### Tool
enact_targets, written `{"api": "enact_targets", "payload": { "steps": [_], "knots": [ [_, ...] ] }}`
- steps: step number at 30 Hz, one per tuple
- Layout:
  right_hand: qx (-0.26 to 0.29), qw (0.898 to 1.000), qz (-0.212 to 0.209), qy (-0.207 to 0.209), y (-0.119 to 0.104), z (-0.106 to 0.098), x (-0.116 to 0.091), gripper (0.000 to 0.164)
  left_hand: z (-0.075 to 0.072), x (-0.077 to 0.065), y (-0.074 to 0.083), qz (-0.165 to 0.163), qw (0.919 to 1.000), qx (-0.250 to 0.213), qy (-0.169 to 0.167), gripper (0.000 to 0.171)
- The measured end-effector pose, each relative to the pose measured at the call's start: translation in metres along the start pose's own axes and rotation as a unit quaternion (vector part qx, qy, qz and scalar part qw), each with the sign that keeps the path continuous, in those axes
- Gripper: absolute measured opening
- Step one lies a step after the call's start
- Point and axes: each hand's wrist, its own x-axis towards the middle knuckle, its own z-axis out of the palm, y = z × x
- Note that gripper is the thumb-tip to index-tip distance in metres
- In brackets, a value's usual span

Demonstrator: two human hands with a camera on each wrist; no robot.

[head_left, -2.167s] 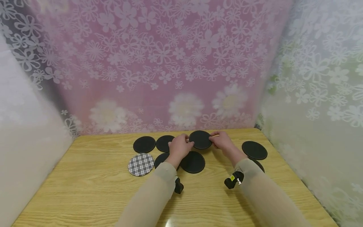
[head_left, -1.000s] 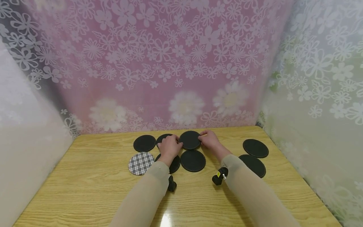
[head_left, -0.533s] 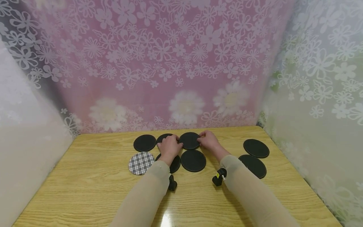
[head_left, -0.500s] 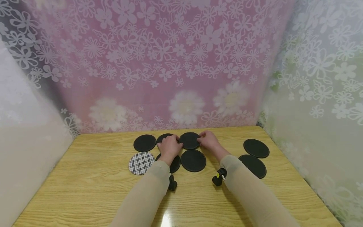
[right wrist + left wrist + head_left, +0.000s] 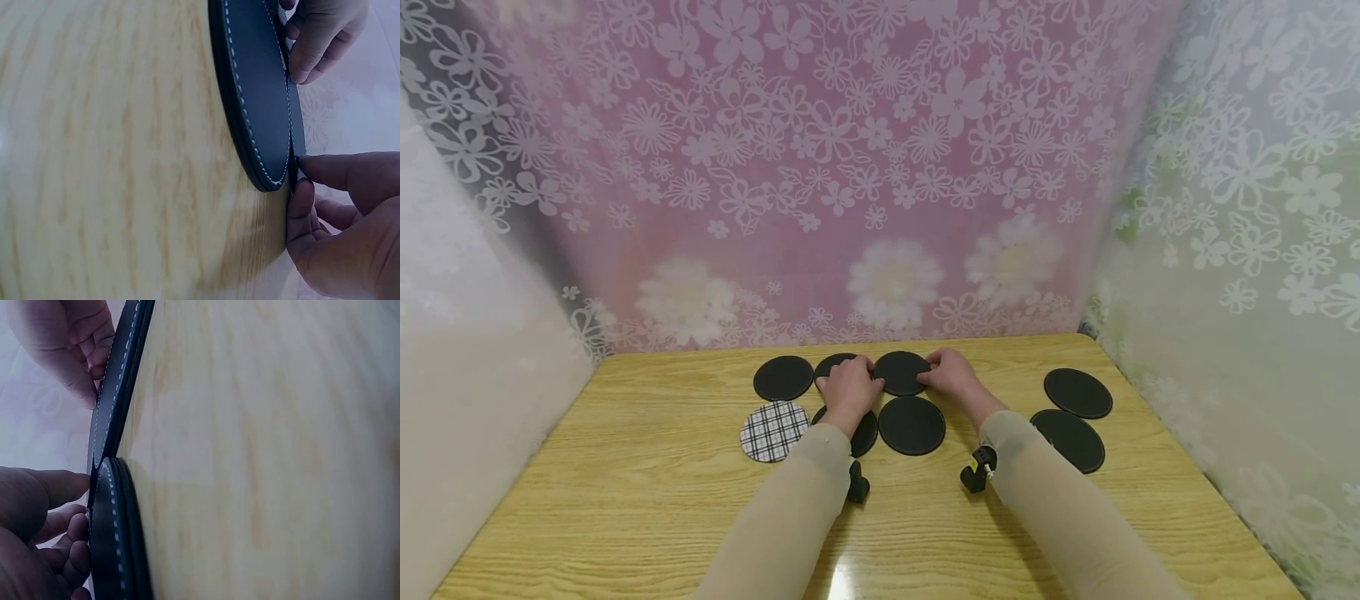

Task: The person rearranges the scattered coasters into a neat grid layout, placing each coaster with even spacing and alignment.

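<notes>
A round black coaster with a pale stitched edge lies flat in the back row, between my two hands. My left hand holds its left edge with thumb and curled fingers, covering parts of the black coasters behind and below it. At the opposite edge, my right hand pinches with thumb and fingertips. Just in front lies another black coaster, its stitched rim close against the held one in the right wrist view. A plaid coaster, white with dark lines, sits front left beside a partly hidden black coaster.
One more black coaster is at the back left. Two further black coasters, a rear one and a front one, touch at the right, the front one partly behind my right sleeve. Flowered curtains border the wooden table.
Both hands have moved left with the black coaster and lowered it into line with the back row. Over the last half second only slight shifts of the right fingers show.
</notes>
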Motion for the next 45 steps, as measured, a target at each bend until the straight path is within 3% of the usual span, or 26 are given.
{"api": "enact_targets", "payload": {
  "steps": [24, 31, 45],
  "knots": [
    [-0.033, 0.999, -0.027, -0.001, -0.002, 0.000, -0.009, 0.048, -0.006, -0.006, 0.005, 0.007, 0.9994, 0.032, -0.007, 0.029],
    [-0.014, 0.999, -0.038, -0.012, 0.004, -0.002, -0.010, 0.055, -0.009, -0.009, 0.006, 0.010, 0.9996, 0.025, -0.005, 0.030],
    [0.011, 0.998, -0.062, -0.001, 0.008, -0.020, -0.036, 0.058, -0.017, -0.020, 0.013, 0.039, 0.9992, -0.012, 0.006, 0.039]
  ]
}}
